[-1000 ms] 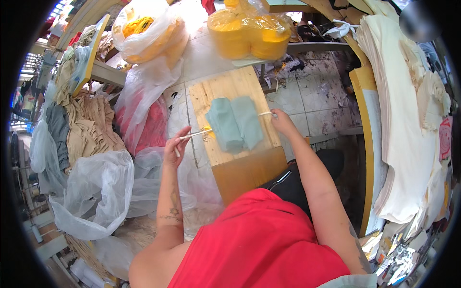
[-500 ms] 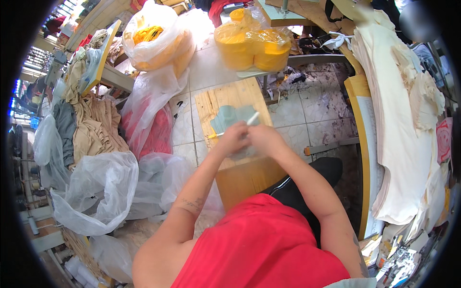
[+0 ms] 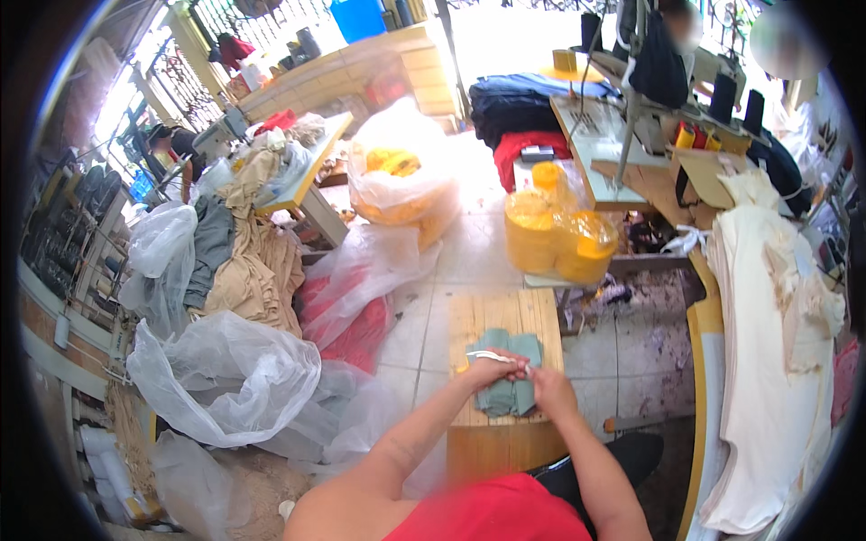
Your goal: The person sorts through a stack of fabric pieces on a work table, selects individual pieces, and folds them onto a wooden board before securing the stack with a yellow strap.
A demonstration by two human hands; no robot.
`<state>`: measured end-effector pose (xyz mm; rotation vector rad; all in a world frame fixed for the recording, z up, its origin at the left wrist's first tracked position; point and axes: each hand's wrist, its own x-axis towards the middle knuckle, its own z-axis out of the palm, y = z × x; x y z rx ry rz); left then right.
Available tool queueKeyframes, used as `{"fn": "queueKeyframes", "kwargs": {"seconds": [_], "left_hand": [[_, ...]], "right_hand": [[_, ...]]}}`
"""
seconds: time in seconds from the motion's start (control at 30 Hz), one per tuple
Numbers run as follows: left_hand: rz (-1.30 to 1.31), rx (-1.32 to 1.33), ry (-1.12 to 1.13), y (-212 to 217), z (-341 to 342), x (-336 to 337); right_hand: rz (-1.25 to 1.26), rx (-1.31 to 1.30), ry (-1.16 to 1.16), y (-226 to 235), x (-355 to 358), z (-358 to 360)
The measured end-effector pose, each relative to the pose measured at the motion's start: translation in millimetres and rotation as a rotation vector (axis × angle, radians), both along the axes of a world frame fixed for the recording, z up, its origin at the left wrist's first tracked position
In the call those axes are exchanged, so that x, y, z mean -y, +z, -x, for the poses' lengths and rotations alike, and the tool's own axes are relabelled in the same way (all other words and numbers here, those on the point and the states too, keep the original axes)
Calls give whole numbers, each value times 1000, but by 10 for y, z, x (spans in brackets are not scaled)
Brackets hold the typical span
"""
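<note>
A small stack of grey-green cloth pieces (image 3: 507,399) lies on a low wooden bench (image 3: 505,311) in front of me. Over it my left hand (image 3: 496,370) is closed, fingers pinched on a thin white strip (image 3: 492,356) that runs across the hand toward the other one. My right hand (image 3: 553,393) is closed too, close beside the left at the right edge of the cloth. Its fingertips meet the strip's end between the hands. Whether the strip passes around the stack is hidden. A small yellow thing (image 3: 463,368) sits at the bench's left edge.
Clear plastic bags (image 3: 225,379) and beige cloth (image 3: 257,279) pile up at left. Wrapped yellow thread cones (image 3: 559,230) stand beyond the bench. A long pile of cream fabric (image 3: 767,361) lines the right side. A sewing table (image 3: 600,144) stands at far right, with people behind.
My view has tilted up, showing more of the room. The white strip, earlier sticking up to the right above my hands, now lies across the left hand. My hands have moved slightly apart.
</note>
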<state>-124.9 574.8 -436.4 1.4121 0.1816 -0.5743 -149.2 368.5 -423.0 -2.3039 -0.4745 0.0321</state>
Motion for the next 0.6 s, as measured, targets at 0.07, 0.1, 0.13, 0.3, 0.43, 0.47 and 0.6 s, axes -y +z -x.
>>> {"fn": "queueKeyframes", "kwargs": {"seconds": [0.07, 0.1, 0.13, 0.3, 0.43, 0.47, 0.6], "left_hand": [[-200, 186, -77, 153, -28, 39], [-408, 343, -149, 319, -31, 86], [-625, 490, -215, 440, -22, 94], [-837, 1540, -279, 254, -93, 81], [-877, 1547, -281, 332, -15, 18], [-880, 1535, -291, 338, 3, -3], [-978, 1495, -304, 88, -82, -92]], "right_hand": [[-76, 54, 101, 52, 43, 39], [-114, 76, 154, 69, 46, 1], [-262, -56, 90, 81, 9, -87], [-680, -739, 202, -193, 7, -555], [-729, -967, 256, -139, 83, -708], [-741, -980, 264, -113, 89, -724], [-298, -477, 230, -92, 40, -793]]}}
